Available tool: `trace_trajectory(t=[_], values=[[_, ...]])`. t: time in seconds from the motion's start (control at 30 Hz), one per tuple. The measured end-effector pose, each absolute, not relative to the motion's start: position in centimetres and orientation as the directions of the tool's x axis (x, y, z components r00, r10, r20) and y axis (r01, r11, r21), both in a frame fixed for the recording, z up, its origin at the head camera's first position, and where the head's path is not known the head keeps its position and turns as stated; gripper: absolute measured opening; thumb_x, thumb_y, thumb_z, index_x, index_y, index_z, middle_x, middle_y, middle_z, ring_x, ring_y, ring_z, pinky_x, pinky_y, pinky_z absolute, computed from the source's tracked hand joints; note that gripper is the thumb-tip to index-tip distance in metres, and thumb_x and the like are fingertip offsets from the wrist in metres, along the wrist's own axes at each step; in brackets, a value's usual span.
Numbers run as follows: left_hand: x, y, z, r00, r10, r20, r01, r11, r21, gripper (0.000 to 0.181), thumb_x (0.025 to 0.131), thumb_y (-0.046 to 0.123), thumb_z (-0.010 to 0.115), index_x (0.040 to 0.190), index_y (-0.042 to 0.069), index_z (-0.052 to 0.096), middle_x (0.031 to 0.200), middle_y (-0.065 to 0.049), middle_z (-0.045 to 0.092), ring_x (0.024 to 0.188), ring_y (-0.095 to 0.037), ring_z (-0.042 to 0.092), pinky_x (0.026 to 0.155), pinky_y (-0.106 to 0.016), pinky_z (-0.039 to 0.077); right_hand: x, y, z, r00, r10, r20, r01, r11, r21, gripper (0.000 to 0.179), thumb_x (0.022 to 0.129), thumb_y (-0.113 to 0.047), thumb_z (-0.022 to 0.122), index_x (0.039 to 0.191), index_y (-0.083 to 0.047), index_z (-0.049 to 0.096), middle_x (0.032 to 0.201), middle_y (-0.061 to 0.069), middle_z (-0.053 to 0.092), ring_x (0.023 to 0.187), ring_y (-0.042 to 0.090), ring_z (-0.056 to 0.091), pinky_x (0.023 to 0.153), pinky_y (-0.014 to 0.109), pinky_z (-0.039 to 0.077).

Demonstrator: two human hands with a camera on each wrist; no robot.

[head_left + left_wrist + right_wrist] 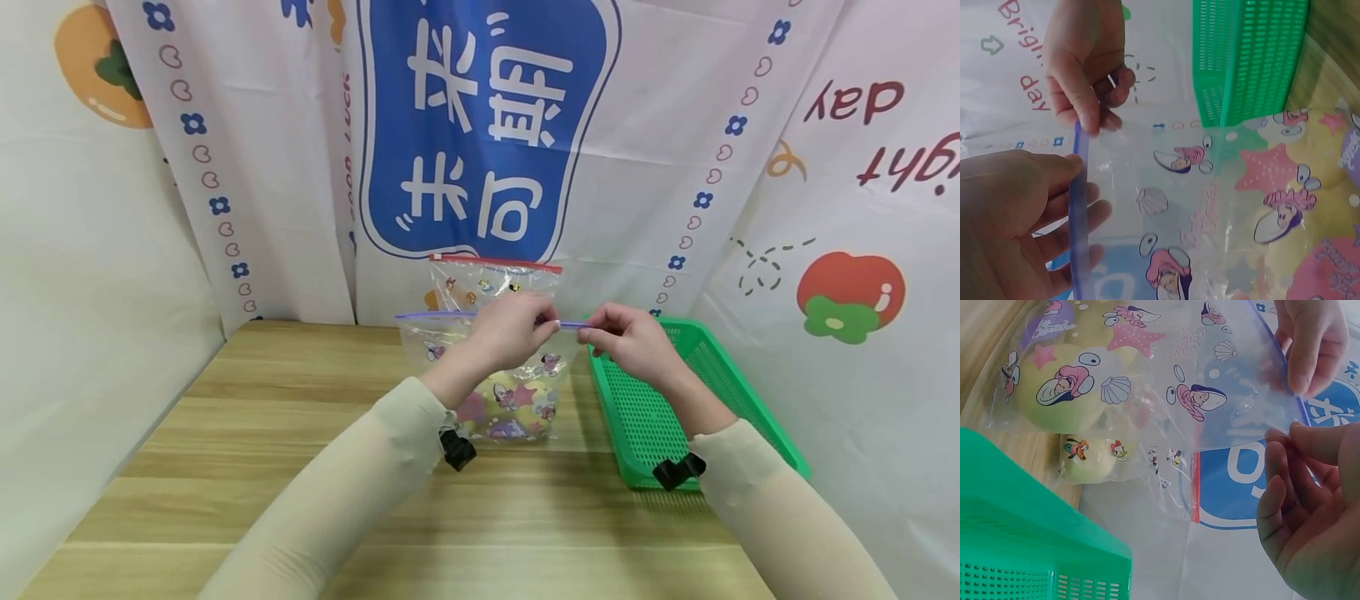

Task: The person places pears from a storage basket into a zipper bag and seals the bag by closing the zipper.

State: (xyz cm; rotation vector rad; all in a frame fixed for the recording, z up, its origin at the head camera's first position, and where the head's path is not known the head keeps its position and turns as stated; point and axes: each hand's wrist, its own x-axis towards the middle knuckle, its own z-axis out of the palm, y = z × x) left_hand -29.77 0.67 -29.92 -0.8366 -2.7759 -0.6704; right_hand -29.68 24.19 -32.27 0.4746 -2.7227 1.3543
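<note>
A clear zip bag (517, 392) with a purple top strip and cartoon shell prints stands upright on the table, round yellowish items inside it. My left hand (513, 329) pinches the purple strip right of its middle, thumb on the near side, fingers behind. At the strip's right end, my right hand (633, 346) pinches the corner between thumb and forefinger, as the right wrist view also shows. Behind stands a second clear bag (1172, 481) with a red top strip; a yellowish round item (1088, 464) shows low in it.
To the right, a green perforated basket (750, 400) sits on the wooden table (285, 400), close to the bag. Printed cloth (660, 108) hangs behind and at both sides, meeting the table's back edge.
</note>
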Motion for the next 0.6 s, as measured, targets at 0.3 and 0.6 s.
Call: trace_trajectory(t=[0.3, 0.6], values=[[-29.7, -2.4, -30.0, -0.842, 0.450, 0.297, 0.538, 0.727, 0.426, 0.017, 0.111, 0.028, 0.069, 0.114, 0.016, 0.080, 0.109, 0.001, 0.078, 0.096, -0.016, 0.070, 0.088, -0.038, 0.062, -29.8, 24.3, -32.2, -0.952, -0.245, 0.183, -0.293, 0.554, -0.779, 0.018, 0.108, -0.026, 0.073, 0.107, -0.008, 0.074, 0.101, 0.005, 0.079, 0.091, 0.037, 0.071, 0.072, 0.032, 0.060], [-29.8, -5.6, -30.4, -0.854, 0.430, 0.292, 0.520, 0.704, 0.484, 0.017, 0.110, 0.028, 0.070, 0.114, 0.015, 0.080, 0.108, 0.000, 0.079, 0.098, -0.017, 0.073, 0.090, -0.038, 0.064, -29.8, 24.2, -32.1, -0.960, -0.234, 0.157, -0.266, 0.566, -0.780, 0.019, 0.109, -0.027, 0.071, 0.109, -0.008, 0.073, 0.113, 0.020, 0.078, 0.097, 0.042, 0.069, 0.072, 0.032, 0.059]])
